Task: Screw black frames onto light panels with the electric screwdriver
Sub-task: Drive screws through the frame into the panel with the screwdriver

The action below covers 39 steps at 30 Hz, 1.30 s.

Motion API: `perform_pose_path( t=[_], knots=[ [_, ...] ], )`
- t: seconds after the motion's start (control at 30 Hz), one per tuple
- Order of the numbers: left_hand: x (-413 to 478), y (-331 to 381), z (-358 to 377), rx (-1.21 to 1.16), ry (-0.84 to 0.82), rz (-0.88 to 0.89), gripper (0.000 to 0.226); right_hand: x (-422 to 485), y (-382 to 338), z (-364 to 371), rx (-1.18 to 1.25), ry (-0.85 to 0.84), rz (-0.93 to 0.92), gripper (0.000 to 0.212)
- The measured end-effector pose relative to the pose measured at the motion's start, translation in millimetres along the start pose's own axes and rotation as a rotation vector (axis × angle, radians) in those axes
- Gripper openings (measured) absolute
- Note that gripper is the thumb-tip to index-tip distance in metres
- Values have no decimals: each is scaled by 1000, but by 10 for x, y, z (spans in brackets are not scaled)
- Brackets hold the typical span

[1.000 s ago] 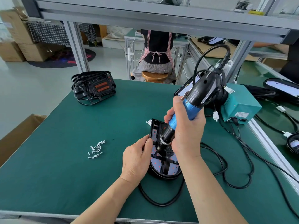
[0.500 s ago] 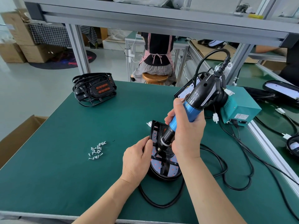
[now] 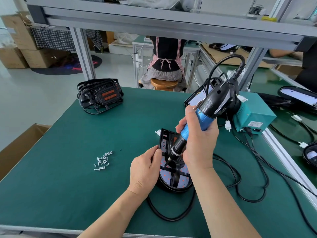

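While right hand (image 3: 199,145) grips screwdriver (image 3: 204,112), left hand (image 3: 144,170) holds panel (image 3: 181,180)

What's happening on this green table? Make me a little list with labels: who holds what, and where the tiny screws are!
Right hand: grips the electric screwdriver, tip down on the black frame
Left hand: holds the light panel at its left edge
Table: green, light panel lies on it
Screws: loose pile left of the hands
Power box: teal, far right
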State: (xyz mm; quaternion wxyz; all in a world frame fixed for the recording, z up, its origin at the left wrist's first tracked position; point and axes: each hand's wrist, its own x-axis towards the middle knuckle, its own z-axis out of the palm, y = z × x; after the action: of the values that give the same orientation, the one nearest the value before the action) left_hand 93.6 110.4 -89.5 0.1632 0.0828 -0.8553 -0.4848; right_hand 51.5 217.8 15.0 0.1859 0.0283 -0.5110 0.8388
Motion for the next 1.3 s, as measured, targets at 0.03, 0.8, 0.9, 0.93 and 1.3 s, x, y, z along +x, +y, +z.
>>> perform_pose_path(
  t=[0.03, 0.8, 0.9, 0.93, 1.3],
  knots=[
    [1, -1, 0, -5, 1, -8, 44, -1, -6, 3, 10, 1, -5, 23],
    [9, 6, -9, 14, 25, -5, 38, -44, 25, 49, -91, -316, -56, 13],
    [3, 4, -13, 0, 30, -4, 35, -64, 30, 23, -88, -249, -78, 14],
    [5, 3, -14, 1, 31, -1, 34, -69, 25, 10, -84, -232, -80, 13],
    [15, -2, -23, -2, 28, -21, 34, -115, 37, 60, -122, -320, -103, 15]
  ],
)
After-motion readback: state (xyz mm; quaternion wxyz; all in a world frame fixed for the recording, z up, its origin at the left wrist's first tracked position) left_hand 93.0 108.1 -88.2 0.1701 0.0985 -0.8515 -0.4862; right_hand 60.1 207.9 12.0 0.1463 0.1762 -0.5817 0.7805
